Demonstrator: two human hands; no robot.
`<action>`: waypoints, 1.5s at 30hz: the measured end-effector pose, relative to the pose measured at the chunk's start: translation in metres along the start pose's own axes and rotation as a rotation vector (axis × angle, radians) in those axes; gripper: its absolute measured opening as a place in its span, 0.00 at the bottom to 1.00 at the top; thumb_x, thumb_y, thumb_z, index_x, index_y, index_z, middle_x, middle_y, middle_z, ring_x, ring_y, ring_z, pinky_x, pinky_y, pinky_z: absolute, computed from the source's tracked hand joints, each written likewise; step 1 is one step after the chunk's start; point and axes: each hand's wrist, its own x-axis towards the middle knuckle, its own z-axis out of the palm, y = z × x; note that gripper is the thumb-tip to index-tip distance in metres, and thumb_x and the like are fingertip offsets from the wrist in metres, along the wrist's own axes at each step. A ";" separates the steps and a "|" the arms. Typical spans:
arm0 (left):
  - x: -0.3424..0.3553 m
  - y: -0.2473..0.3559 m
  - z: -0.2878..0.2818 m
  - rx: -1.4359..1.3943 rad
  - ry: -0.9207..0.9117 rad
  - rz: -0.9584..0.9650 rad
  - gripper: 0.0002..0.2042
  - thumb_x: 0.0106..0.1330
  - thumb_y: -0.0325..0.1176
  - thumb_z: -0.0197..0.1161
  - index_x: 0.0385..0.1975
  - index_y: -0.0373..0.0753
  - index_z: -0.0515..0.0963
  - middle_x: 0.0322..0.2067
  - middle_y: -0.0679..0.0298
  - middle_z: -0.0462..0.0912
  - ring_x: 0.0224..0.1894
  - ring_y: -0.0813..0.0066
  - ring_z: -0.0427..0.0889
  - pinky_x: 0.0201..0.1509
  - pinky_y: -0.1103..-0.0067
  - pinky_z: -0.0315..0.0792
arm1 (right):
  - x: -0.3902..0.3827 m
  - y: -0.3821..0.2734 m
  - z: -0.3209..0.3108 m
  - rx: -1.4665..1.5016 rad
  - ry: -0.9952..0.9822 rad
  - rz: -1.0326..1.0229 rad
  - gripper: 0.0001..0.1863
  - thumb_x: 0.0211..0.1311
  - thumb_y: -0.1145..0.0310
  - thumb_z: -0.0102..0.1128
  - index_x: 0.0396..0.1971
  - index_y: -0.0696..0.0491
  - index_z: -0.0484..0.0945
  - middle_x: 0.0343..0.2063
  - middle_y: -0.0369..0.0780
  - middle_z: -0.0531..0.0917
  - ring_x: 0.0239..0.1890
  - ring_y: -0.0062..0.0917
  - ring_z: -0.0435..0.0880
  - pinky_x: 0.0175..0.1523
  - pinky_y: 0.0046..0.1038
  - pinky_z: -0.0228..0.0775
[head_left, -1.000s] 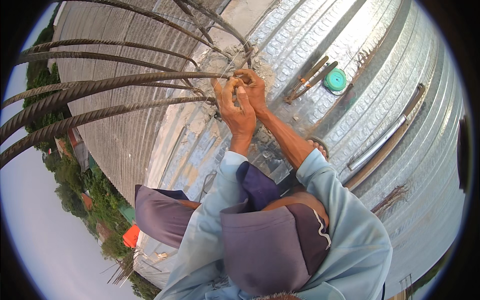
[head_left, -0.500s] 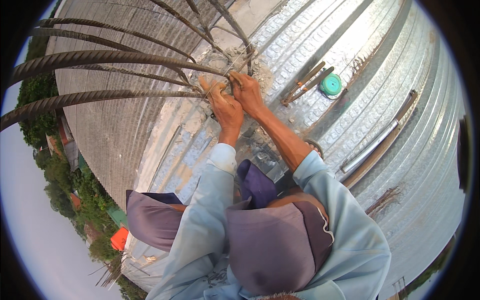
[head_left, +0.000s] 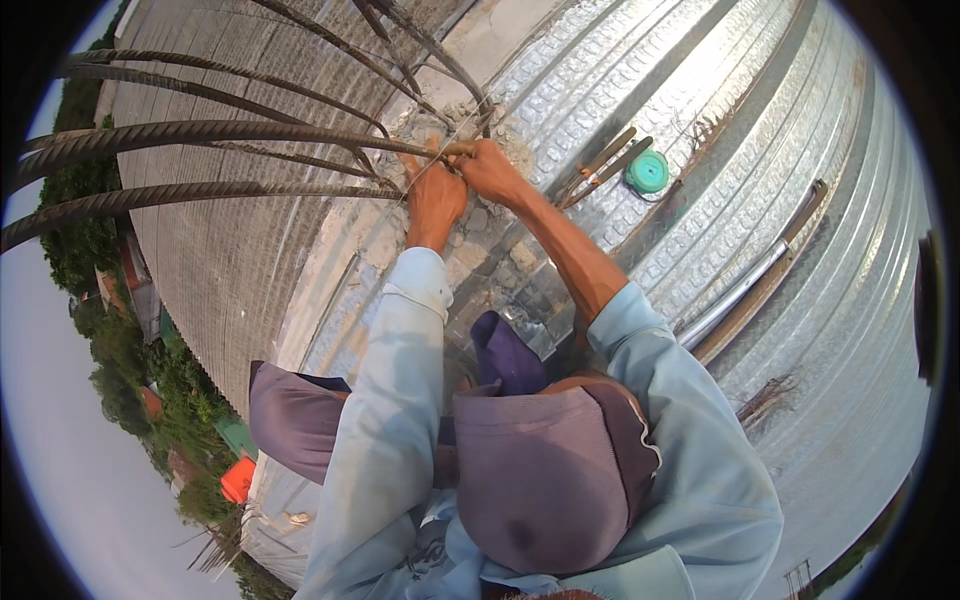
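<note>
Several ribbed steel rebars [head_left: 230, 132] curve in from the left and meet at broken concrete [head_left: 505, 140]. A thin tie wire [head_left: 462, 130] runs slantwise across the rebar ends. My left hand [head_left: 436, 205] is at the rebar ends, knuckles up, its fingers curled in under the bar and partly hidden; what they grip does not show. Close beside it on the right, my right hand [head_left: 488, 170] is closed in a pinch at the wire, its fingertips against a rebar end.
Long-handled pliers [head_left: 605, 165] and a round green tape-like disc [head_left: 647, 172] lie on the corrugated metal decking [head_left: 700, 200]. Further right rests a silver pipe-like bar [head_left: 735, 292], with a bundle of thin wires [head_left: 766, 398] below it. The deck edge drops off left, toward trees.
My left hand has turned knuckles up and pushed its fingers further under the rebar. My right hand stays pinched at the wire. The view has shifted slightly.
</note>
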 end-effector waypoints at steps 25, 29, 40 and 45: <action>-0.001 0.015 -0.022 -0.104 -0.087 -0.046 0.14 0.64 0.32 0.52 0.25 0.28 0.79 0.32 0.41 0.81 0.39 0.45 0.80 0.46 0.59 0.71 | -0.028 0.019 0.047 0.162 0.491 -0.024 0.12 0.66 0.71 0.58 0.45 0.62 0.79 0.26 0.51 0.84 0.27 0.39 0.83 0.37 0.35 0.75; 0.004 0.012 -0.026 -0.166 -0.174 -0.029 0.13 0.65 0.31 0.50 0.25 0.29 0.78 0.32 0.44 0.82 0.35 0.48 0.80 0.43 0.61 0.71 | -0.033 0.020 0.038 0.226 0.379 -0.028 0.12 0.65 0.73 0.54 0.45 0.63 0.76 0.28 0.57 0.84 0.32 0.50 0.85 0.38 0.40 0.76; 0.002 -0.006 -0.030 -0.058 -0.195 0.099 0.07 0.62 0.25 0.52 0.32 0.33 0.79 0.35 0.44 0.81 0.42 0.44 0.80 0.49 0.60 0.72 | -0.034 0.025 0.034 -0.303 0.296 -0.343 0.12 0.66 0.68 0.61 0.40 0.61 0.74 0.26 0.58 0.81 0.32 0.56 0.83 0.37 0.50 0.74; -0.009 -0.002 -0.030 -0.003 -0.122 0.161 0.09 0.64 0.23 0.54 0.42 0.33 0.78 0.44 0.41 0.78 0.47 0.39 0.78 0.52 0.56 0.72 | -0.033 0.025 0.036 -0.355 0.319 -0.270 0.09 0.69 0.69 0.57 0.38 0.60 0.73 0.22 0.56 0.80 0.27 0.55 0.82 0.33 0.50 0.73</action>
